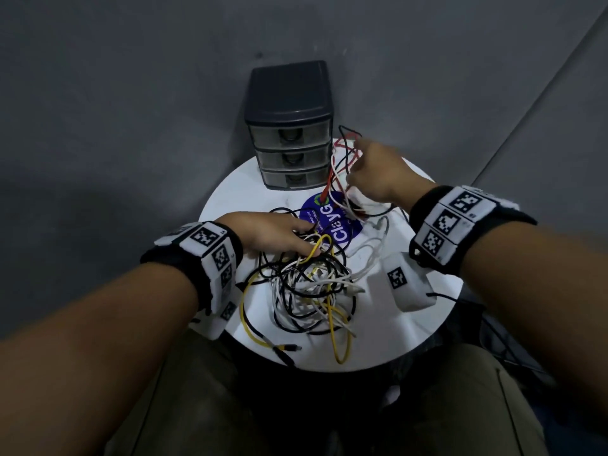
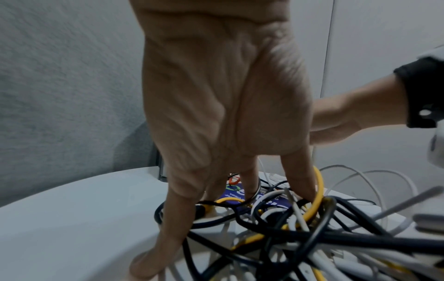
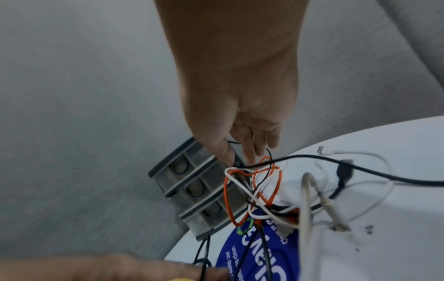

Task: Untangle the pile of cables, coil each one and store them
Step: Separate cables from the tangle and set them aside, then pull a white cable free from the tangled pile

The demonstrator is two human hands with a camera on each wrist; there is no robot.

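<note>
Your left hand (image 1: 275,236) lies on the big tangle of cables (image 1: 306,284) in the middle of the round white bench (image 1: 437,324), fingers spread wide and straight, pressing down into the black, white and yellow loops. From the left wrist view your fingertips (image 2: 149,266) reach the bench surface among the strands, and a yellow cable (image 2: 317,192) arcs just beside your finger.

Your right hand (image 1: 378,169) is at about 1 o'clock from the pile, lifted above the bench, with its fingers pinched together on a smaller bunch of orange, white and black cables (image 3: 254,186). Those strands hang from your fingers down toward the blue sticker (image 1: 335,222) on the bench and run back into the main pile.

A small dark drawer unit (image 1: 289,126) with three drawers stands at 12 o'clock on the far rim of the bench, just beside your right hand. A yellow loop (image 1: 340,350) trails toward 6 o'clock. All three drawers look closed.
</note>
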